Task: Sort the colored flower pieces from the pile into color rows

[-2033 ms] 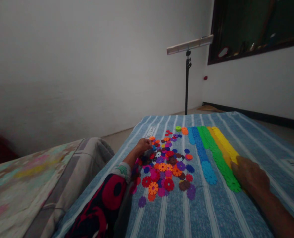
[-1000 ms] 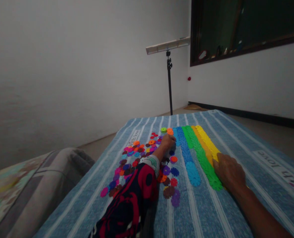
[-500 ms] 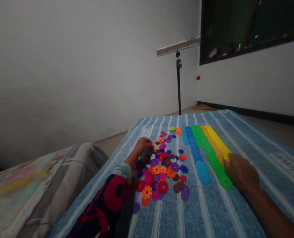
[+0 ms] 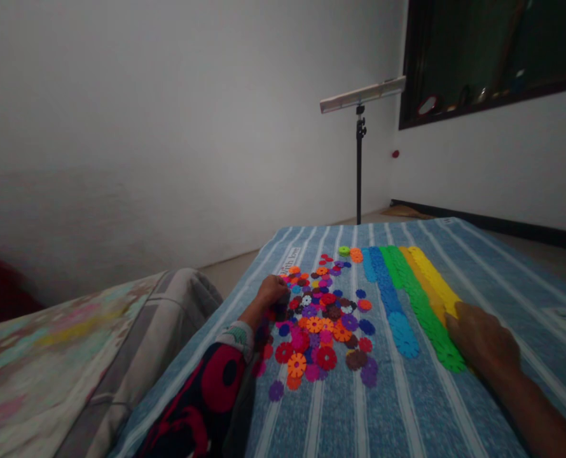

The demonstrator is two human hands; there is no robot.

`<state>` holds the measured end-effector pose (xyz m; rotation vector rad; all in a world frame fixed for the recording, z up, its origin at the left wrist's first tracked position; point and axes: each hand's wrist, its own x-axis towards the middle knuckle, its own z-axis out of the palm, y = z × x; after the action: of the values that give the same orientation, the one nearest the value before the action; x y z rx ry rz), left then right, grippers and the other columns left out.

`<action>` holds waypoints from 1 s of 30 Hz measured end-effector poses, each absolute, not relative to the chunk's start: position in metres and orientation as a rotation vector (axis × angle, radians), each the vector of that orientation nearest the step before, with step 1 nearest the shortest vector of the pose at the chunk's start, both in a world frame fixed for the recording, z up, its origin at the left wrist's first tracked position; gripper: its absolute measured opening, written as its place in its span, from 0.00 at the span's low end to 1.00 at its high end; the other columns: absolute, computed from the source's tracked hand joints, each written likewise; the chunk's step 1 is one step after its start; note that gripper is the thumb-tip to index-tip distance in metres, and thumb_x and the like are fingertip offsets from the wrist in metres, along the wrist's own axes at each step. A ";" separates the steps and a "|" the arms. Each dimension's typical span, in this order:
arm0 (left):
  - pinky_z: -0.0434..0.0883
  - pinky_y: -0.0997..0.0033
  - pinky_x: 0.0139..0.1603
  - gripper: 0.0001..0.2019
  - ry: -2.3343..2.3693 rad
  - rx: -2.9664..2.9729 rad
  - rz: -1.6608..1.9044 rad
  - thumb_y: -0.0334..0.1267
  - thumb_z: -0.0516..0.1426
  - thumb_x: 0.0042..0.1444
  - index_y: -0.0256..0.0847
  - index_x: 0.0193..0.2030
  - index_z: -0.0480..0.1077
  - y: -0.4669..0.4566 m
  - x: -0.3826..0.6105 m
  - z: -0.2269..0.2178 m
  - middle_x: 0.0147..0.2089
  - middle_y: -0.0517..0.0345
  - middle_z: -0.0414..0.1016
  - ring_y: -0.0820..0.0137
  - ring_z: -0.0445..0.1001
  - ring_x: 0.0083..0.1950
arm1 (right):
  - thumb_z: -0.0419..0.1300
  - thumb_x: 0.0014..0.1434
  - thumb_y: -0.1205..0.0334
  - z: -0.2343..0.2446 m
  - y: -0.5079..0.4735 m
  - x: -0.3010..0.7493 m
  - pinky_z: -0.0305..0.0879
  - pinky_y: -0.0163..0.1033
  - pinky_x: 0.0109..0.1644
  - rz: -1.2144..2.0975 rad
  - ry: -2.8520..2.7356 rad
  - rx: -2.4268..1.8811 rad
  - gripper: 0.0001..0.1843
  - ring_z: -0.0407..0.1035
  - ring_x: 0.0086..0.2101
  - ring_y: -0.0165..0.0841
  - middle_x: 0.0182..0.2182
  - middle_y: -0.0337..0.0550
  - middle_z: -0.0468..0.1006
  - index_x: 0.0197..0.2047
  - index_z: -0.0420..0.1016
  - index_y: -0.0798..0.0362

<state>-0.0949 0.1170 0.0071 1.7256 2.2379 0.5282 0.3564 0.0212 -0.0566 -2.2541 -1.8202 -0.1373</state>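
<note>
A heap of small flower-shaped plastic discs (image 4: 322, 318) in red, orange, purple, pink and brown lies on a blue striped towel (image 4: 407, 407). To its right run lined-up rows of blue discs (image 4: 388, 299), green discs (image 4: 416, 299) and yellow discs (image 4: 435, 283). My left hand (image 4: 272, 291), in a red-and-black patterned sleeve, rests curled at the heap's left edge, fingers pinched down among the discs. My right hand (image 4: 482, 340) lies over the near end of the yellow and green rows, fingers bent down.
A light bar on a black stand (image 4: 359, 159) rises beyond the towel's far edge. A dark window (image 4: 493, 51) fills the upper right wall. A patterned bedspread and a grey cushion (image 4: 135, 331) lie to the left.
My left hand went right to the orange discs by the blue row, then came back to the heap's left edge. My right hand stayed on the yellow and green rows. The view swung sideways.
</note>
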 end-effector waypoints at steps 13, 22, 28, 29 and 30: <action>0.60 0.76 0.25 0.03 2.224 1.637 0.621 0.30 0.60 0.42 0.38 0.21 0.70 0.126 -0.075 0.000 0.19 0.60 0.68 0.72 0.69 0.25 | 0.47 0.66 0.55 -0.056 0.025 0.355 0.63 0.43 0.38 -0.147 -1.831 -2.269 0.16 0.72 0.42 0.45 0.40 0.53 0.77 0.42 0.71 0.55; 0.57 0.78 0.23 0.09 1.967 1.615 0.846 0.30 0.61 0.41 0.37 0.18 0.64 0.140 -0.043 0.019 0.16 0.67 0.61 0.79 0.59 0.20 | 0.48 0.66 0.55 -0.055 0.025 0.354 0.63 0.44 0.39 -0.154 -1.817 -2.276 0.16 0.72 0.41 0.44 0.40 0.53 0.77 0.44 0.72 0.56; 0.60 0.78 0.25 0.04 1.725 1.692 0.892 0.29 0.61 0.40 0.35 0.21 0.70 0.165 0.034 0.006 0.18 0.65 0.64 0.79 0.61 0.22 | 0.49 0.66 0.55 -0.057 0.028 0.355 0.63 0.43 0.38 -0.165 -1.816 -2.273 0.15 0.72 0.41 0.44 0.40 0.53 0.77 0.43 0.72 0.55; 0.60 0.78 0.25 0.03 1.695 1.702 0.894 0.28 0.61 0.40 0.35 0.21 0.70 0.169 0.047 0.002 0.18 0.65 0.65 0.78 0.62 0.22 | 0.49 0.66 0.55 -0.057 0.028 0.356 0.62 0.43 0.38 -0.162 -1.811 -2.277 0.15 0.72 0.41 0.43 0.40 0.53 0.77 0.43 0.72 0.55; 0.61 0.77 0.26 0.03 1.671 1.711 0.892 0.28 0.61 0.40 0.35 0.21 0.70 0.173 0.059 -0.002 0.18 0.64 0.65 0.78 0.62 0.23 | 0.50 0.66 0.55 -0.057 0.028 0.356 0.62 0.42 0.38 -0.161 -1.809 -2.279 0.14 0.72 0.41 0.43 0.39 0.52 0.77 0.43 0.72 0.55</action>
<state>0.0587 0.1734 -0.0017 1.7108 1.6710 0.8924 0.3558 0.0280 -0.0566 -2.2791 -1.8087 -0.1610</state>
